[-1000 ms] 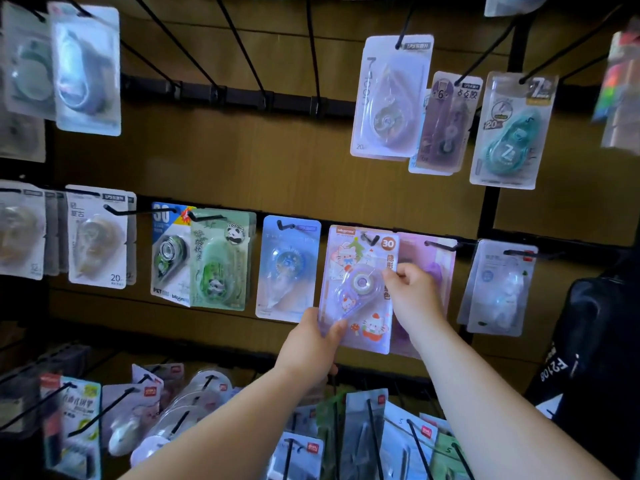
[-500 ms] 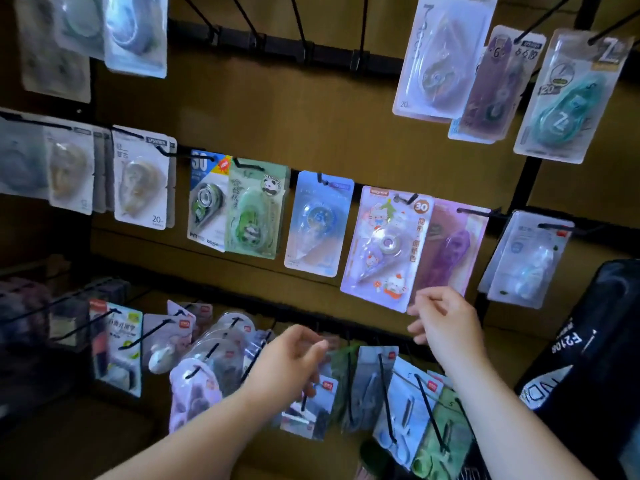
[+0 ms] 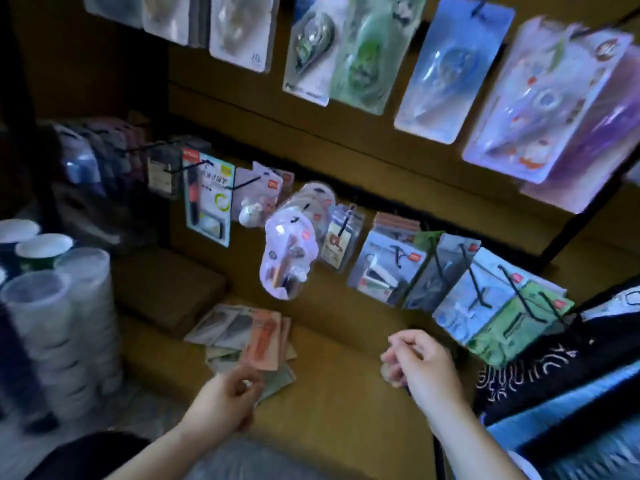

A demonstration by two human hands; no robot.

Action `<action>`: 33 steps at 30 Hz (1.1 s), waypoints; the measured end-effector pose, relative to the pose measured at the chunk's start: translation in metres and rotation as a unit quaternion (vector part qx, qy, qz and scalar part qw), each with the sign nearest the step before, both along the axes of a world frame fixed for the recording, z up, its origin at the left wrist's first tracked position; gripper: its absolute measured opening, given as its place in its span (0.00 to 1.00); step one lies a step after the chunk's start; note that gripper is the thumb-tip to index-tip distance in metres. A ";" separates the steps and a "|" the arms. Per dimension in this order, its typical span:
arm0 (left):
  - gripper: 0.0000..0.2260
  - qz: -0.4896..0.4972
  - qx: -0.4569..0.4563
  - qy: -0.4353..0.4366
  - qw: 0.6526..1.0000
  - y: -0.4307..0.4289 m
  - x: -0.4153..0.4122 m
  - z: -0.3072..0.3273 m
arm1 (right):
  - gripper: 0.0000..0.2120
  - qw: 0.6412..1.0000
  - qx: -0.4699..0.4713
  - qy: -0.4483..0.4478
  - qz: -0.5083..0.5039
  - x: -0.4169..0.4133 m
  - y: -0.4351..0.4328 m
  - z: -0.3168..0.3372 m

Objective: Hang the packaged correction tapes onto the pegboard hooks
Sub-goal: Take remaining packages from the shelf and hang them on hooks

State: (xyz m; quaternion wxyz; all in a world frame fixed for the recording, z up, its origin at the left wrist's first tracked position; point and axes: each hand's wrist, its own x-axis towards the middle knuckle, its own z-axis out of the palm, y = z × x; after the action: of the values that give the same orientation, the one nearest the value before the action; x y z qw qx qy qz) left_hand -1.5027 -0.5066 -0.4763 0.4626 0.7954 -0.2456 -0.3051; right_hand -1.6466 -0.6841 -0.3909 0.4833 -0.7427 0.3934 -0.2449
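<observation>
While my right hand (image 3: 419, 365) curls loosely, empty, my left hand (image 3: 225, 400) curls at 6 o'clock of the pack pile (image 3: 249, 341), grip unclear.

Left hand (image 3: 225, 400) near loose packs (image 3: 256, 341), right hand (image 3: 422, 368) curled

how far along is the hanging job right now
Done: the cartoon-print pack hangs top right among other hung packs. In hand: nothing clearly; the left hand is at the edge of the loose pile, its grip blurred, and the right hand is loosely curled, apparently empty. Left: that pile on the brown ledge remains unhung.
</observation>
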 end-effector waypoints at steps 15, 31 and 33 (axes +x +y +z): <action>0.18 -0.025 0.225 -0.071 0.971 -0.095 0.102 -0.133 | 0.04 0.940 0.238 0.244 0.011 0.115 -0.040 -0.210; 0.31 -0.141 0.381 -0.117 0.906 -0.062 0.121 -0.252 | 0.24 0.864 0.486 0.111 -0.064 0.186 -0.066 -0.299; 0.32 -0.145 0.381 -0.120 0.905 -0.062 0.121 -0.254 | 0.24 0.864 0.488 0.110 -0.059 0.190 -0.070 -0.305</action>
State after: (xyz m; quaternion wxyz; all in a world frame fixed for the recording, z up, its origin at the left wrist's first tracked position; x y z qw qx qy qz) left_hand -1.3817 -0.5684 -0.7299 0.0414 0.8972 -0.2771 -0.3415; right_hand -1.4568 -0.7538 -0.6958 0.7222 -0.4096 0.5563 0.0338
